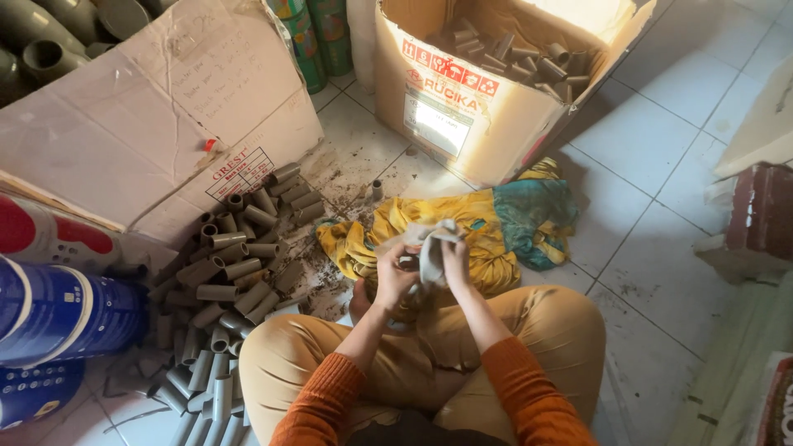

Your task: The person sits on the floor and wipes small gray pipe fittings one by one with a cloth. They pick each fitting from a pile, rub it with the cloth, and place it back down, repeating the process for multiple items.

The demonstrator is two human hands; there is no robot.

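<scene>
I sit cross-legged on a tiled floor. My left hand (393, 275) is closed around a small grey pipe piece (406, 263) that is mostly hidden by my fingers. My right hand (451, 263) grips a grey rag (431, 248) pressed against that piece. Both hands meet above a crumpled yellow and teal cloth (487, 223) spread on the floor in front of my knees.
A heap of several short grey pipe pieces (227, 289) lies at my left. An open cardboard box (487, 91) holding more grey pieces stands ahead. A flattened cardboard sheet (157, 107) and blue cans (58, 310) are at left. Dirt is scattered on the tiles (355, 165).
</scene>
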